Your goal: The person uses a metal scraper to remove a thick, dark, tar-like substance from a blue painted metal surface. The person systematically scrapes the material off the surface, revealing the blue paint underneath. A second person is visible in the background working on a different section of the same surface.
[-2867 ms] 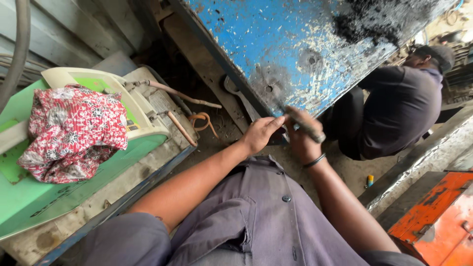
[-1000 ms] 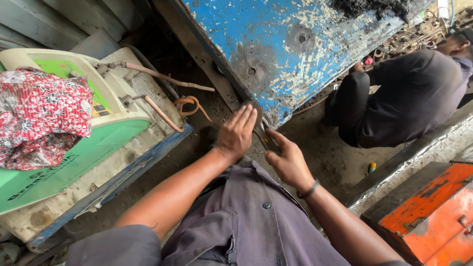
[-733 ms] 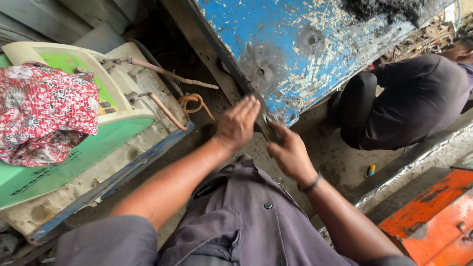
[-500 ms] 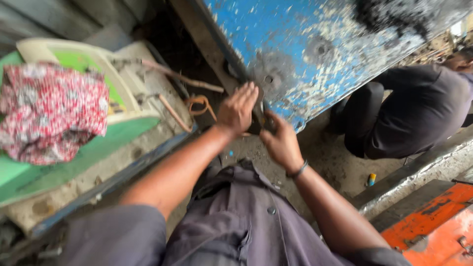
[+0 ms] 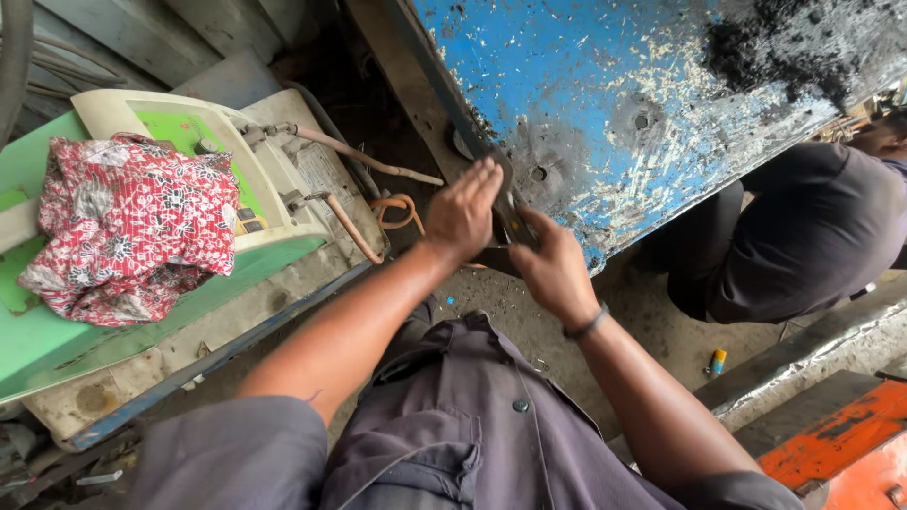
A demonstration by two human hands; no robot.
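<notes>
Work in progress at the lower edge of the blue metal panel (image 5: 605, 85): left hand (image 5: 463, 210) lies flat, fingers spread, on the edge while right hand (image 5: 553, 269) pinches a small dark tool (image 5: 515, 225) there; nothing yet detached.

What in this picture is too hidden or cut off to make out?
- Head view: the dark tool between the left hand and right hand is mostly covered by both hands, so its kind is unclear.
- The other person is cut off by the right edge.
- The green and cream machine is partly covered by a red patterned cloth.
- The small object on the ground is too small to identify.
</notes>
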